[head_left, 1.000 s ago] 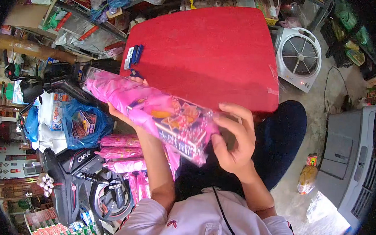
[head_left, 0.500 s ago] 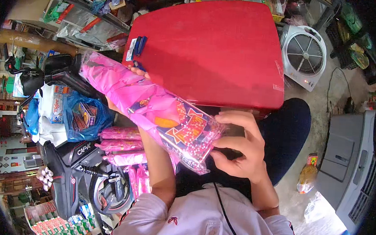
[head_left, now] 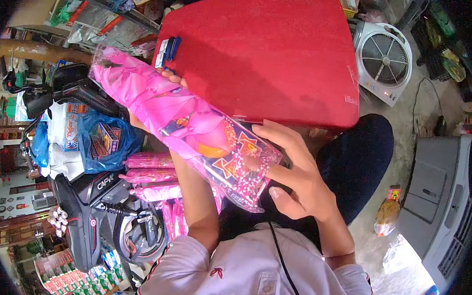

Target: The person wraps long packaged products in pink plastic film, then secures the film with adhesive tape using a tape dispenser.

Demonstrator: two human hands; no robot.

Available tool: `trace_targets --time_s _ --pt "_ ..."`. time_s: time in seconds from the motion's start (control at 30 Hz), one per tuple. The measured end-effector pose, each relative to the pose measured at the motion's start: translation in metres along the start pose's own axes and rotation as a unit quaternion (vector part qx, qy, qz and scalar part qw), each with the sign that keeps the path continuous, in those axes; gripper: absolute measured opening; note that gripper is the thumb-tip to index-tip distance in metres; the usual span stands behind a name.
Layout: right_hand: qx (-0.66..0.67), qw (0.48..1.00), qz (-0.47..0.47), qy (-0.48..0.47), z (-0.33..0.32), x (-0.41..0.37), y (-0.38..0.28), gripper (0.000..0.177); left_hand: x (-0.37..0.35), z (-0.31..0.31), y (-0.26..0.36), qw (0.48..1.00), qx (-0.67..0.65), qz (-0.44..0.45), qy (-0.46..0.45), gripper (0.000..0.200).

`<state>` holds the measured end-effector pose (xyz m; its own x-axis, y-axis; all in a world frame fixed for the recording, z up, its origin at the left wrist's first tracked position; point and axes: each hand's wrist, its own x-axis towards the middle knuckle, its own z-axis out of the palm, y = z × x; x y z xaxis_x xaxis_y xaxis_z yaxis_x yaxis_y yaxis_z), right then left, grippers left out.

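**Pink packet being held over the lap, its near end under the right palm**

The person is holding a long pink packet [head_left: 194,131], clear-wrapped with a printed blue and red label. It is slanting from 10 o'clock down to 4 o'clock, above the lap and across the near edge of the red table [head_left: 263,52].

By the look of it, the step in hand is settling or checking the packet's near end. Any next move is calling for the lower hand to keep bearing the weight while the loose wrap at that end is being gathered without crushing what is inside.

The left hand [head_left: 170,77] is gripping from beneath. Most of it is hiding behind the packet, and only its fingertips are curling over the far edge at 11 o'clock. The right hand [head_left: 299,175] is lying against the labelled end. Its fingers [head_left: 272,136] are stretching out fairly wide and pressing flat on the wrap. The thumb is standing apart at 5 o'clock, clamping nothing.

More pink packets [head_left: 150,177] are lying stacked at 8 o'clock, beside a motorbike [head_left: 97,209]
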<state>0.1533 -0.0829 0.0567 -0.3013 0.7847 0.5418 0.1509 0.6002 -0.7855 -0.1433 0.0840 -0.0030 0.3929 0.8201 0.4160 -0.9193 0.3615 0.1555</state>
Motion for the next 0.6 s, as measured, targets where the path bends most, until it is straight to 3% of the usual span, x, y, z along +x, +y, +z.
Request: trace_targets --time_s 0.17,0.27,0.3,0.33,0.4,0.43,0.6 --pt "-0.009 1.000 0.001 0.030 0.002 -0.002 -0.002 0.048 0.003 -0.003 0.000 0.999 0.037 0.015 0.018 0.061" --pt "-0.044 0.993 -0.052 0.101 -0.002 -0.016 -0.006 0.050 0.004 -0.002 -0.002 0.996 0.066 0.037 0.036 0.063" --pt "-0.027 0.985 -0.049 0.164 0.002 -0.021 -0.004 0.049 0.003 0.000 -0.001 0.995 0.078 0.045 0.044 0.064" --pt "-0.002 0.979 -0.033 0.202 0.002 -0.023 -0.002 0.047 0.003 0.001 -0.002 0.993 0.088 0.053 0.051 0.065" --pt "0.026 0.969 0.113 0.217 0.004 -0.022 -0.008 0.045 0.002 0.002 -0.006 0.989 0.111 0.069 0.067 0.067" --pt "0.087 0.958 0.139 0.237 0.012 -0.022 0.000 0.046 0.001 0.002 -0.008 0.988 0.118 0.073 0.074 0.068" --pt "0.084 0.956 0.137 0.243 0.034 -0.026 -0.002 0.037 0.005 0.001 -0.007 0.981 0.152 0.092 0.084 0.072"
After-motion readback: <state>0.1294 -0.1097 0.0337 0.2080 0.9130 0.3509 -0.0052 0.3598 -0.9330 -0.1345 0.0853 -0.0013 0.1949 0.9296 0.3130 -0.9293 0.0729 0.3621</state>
